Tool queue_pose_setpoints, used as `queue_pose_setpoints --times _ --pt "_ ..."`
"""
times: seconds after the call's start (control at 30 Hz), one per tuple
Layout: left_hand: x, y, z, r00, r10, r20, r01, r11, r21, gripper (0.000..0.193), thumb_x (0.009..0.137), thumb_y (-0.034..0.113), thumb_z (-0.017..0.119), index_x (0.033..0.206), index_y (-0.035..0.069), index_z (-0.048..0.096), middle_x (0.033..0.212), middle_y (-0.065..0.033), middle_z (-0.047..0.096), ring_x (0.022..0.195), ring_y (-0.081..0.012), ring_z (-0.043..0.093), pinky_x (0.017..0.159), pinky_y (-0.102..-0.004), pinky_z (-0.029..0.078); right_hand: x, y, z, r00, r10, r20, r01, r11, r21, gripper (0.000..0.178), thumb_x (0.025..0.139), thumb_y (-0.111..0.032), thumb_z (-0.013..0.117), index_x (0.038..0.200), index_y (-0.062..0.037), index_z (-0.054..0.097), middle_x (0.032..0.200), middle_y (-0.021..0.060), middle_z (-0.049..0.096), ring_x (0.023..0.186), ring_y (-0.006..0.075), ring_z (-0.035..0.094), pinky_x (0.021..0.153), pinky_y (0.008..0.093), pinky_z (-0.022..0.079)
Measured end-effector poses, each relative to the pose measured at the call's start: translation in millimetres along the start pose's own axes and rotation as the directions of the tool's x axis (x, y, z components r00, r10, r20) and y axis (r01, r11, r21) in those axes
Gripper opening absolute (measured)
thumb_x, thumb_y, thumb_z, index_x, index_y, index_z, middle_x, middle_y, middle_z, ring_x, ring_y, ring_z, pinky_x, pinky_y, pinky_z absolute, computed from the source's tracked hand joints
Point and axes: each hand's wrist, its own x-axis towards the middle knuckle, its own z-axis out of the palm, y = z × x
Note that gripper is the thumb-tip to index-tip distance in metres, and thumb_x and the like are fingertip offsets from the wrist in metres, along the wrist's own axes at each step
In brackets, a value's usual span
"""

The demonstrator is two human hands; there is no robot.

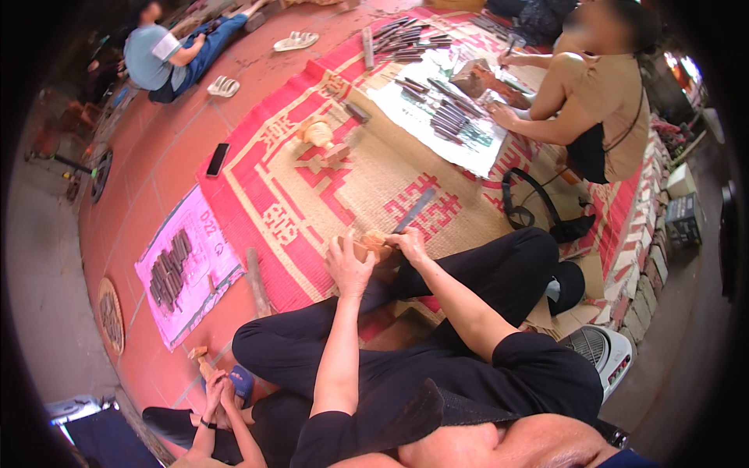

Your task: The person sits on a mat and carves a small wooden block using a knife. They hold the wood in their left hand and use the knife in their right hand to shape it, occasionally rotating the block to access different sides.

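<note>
Two white sandals (296,40), one black phone (218,159), one woven mat (343,187), one fan (601,349).

Dark phone (218,159) — screen blank — beside pink printed sheet (187,261).

On the woven mat (343,187), a wooden block (367,246) sits at its near edge between the left hand (349,267) and the right hand (408,243), with a chisel (414,210) just behind. A mallet (321,136) lies toward the mat's middle, a row of chisels (449,117) at its far right, and a phone (218,159) off its left edge.

A floor-level woodcarving workshop: people sit on a red woven mat (312,203) over tiled floor, rows of chisels (449,117) and a wooden mallet (320,136) laid out.
</note>
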Motion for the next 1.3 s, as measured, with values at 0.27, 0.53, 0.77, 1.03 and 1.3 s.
queue_pose_setpoints --times 0.27,0.53,0.77,1.03,1.3 --pt "1.0 2.9 -2.6 1.000 0.016 -0.004 -0.016 1.000 -0.023 0.067 0.066 0.030 0.073 0.128 0.020 0.049 0.124 -0.0153 0.043 0.113 -0.0367 0.046 0.090 -0.0505 0.040 -8.6 -20.2 -2.0 0.995 0.089 -0.051 -0.083 0.990 0.110 0.018 0.067 -0.015 0.072 0.073 0.0011 0.068 0.067 0.0125 0.068 0.057 0.0186 0.065 0.052 0.0308 0.051" --pt "0.9 -2.1 1.5 0.998 0.056 -0.038 -0.055 0.998 0.003 0.064 0.067 0.032 0.072 0.125 0.019 0.051 0.121 -0.0170 0.045 0.107 -0.0374 0.048 0.086 -0.0510 0.041 -11.2 -21.4 -8.7 0.996 0.077 -0.038 -0.072 0.991 0.110 0.017 0.070 -0.014 0.071 0.075 0.0012 0.066 0.069 0.0100 0.068 0.058 0.0155 0.062 0.056 0.0273 0.050" --pt "1.6 -0.5 -2.9 0.997 0.074 -0.038 -0.072 0.997 0.033 0.063 0.068 0.033 0.071 0.126 0.019 0.051 0.122 -0.0179 0.045 0.107 -0.0375 0.049 0.085 -0.0511 0.042 -7.3 -17.6 -13.1 0.992 0.101 -0.079 -0.084 0.979 0.186 0.021 0.069 -0.017 0.072 0.078 0.0018 0.067 0.067 0.0095 0.067 0.061 0.0140 0.062 0.058 0.0270 0.049" --pt "1.9 0.6 -1.6 1.000 0.027 -0.012 -0.027 1.000 -0.016 0.065 0.068 0.031 0.072 0.127 0.018 0.050 0.123 -0.0184 0.044 0.110 -0.0390 0.047 0.089 -0.0521 0.041 -8.6 -14.0 -8.7 0.998 0.014 -0.057 -0.011 0.998 0.056 0.015 0.068 -0.013 0.069 0.076 0.0003 0.067 0.067 0.0102 0.067 0.059 0.0167 0.064 0.054 0.0285 0.051" --pt "4.3 -2.3 3.5 0.994 0.082 -0.065 -0.085 0.995 -0.045 0.064 0.069 0.030 0.072 0.128 0.019 0.050 0.122 -0.0182 0.045 0.111 -0.0391 0.047 0.090 -0.0514 0.041 -1.9 1.8 -11.8 0.999 -0.054 0.007 0.054 0.997 -0.048 0.018 0.068 -0.017 0.070 0.072 0.0009 0.067 0.065 0.0083 0.066 0.058 0.0142 0.062 0.056 0.0283 0.049"
